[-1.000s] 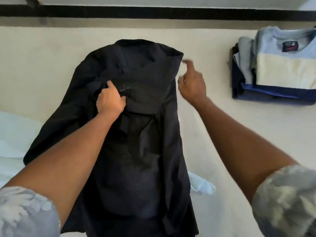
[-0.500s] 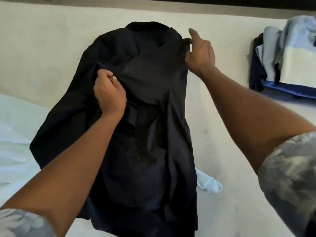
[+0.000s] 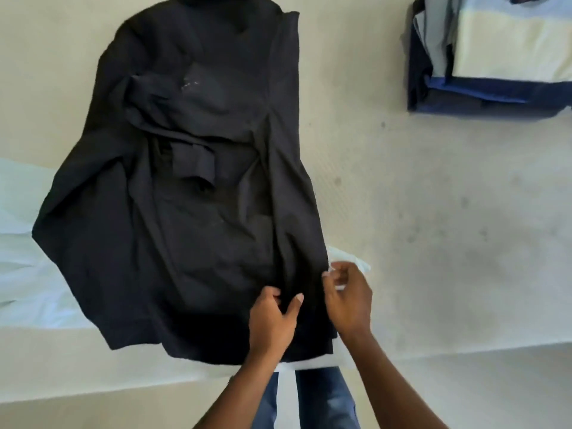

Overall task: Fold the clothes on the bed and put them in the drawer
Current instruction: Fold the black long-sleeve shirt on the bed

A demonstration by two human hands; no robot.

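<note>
One black shirt point(image 3: 185, 196) lay spread on the cream bed point(image 3: 433, 212), with the collar end away from the person and the hem toward the near edge. Its right side was folded inward along a straight lengthwise crease, giving that side a clean edge. The left side was unfolded and flared outward over a white cloth point(image 3: 21, 243). A sleeve lay bunched across the chest area, its cuff toward the centre. The fabric was dark, matte and creased, with a faint pale smudge on the upper chest.

The left hand point(image 3: 272, 320) rested on the lower part of the shirt near the hem, fingers curled and thumb spread, with a ridge of fabric between them. Whether the pinch was closed could not be confirmed. The right hand point(image 3: 349, 301) was just beside it at the shirt's right edge, fingers curled and blurred; contact with the fabric could not be determined.

A folded stack of clothes point(image 3: 495, 66) sat well apart at the far right of the bed.
</note>
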